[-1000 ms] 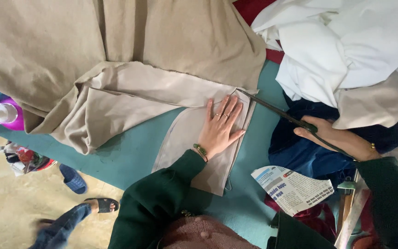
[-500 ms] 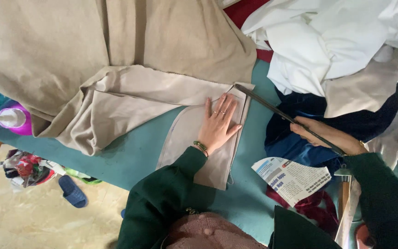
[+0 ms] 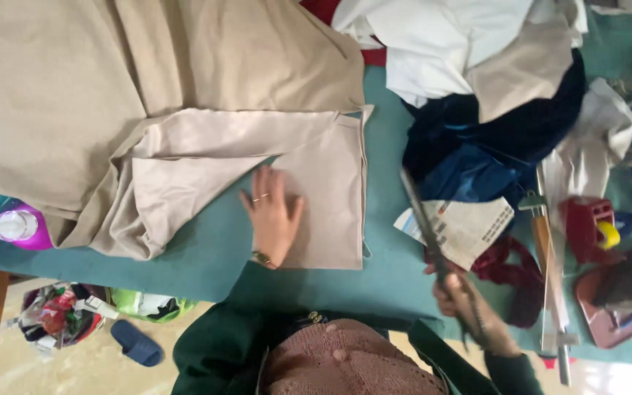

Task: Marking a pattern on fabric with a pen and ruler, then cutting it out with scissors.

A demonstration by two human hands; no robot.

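- Table (image 3: 206,256), teal top, takes up most of the view; we stand at its near edge looking straight down.
- Beige fabric (image 3: 184,95): big rumpled sheet over the upper left, w/ a paler folded panel (image 3: 323,197) lying flat toward the middle. Right edge of that panel looks straight & clean, near edge too; surface smooth where it's pressed, creased further left.
- Pile of clothes (image 3: 477,80), white, tan & navy, heaped upper right, apart from the panel.
- Our left hand (image 3: 272,212) lies open, palm down, fingers spread, on the panel's lower left part, pinning it to the table.
- Our right hand (image 3: 469,303) is closed round the handles of long dark scissors (image 3: 422,212), blades pointing up & away, off the cloth, over the folded newspaper (image 3: 462,227). Blurred, so we can't tell if blades are apart.
- Step in hand, as we judge it: a pause in cutting, cloth held, scissors clear of it. Next move would call for bringing the blades to the panel edge while the left hand keeps the fabric flat.
- Pink bottle (image 3: 20,227) sits at the far left edge.
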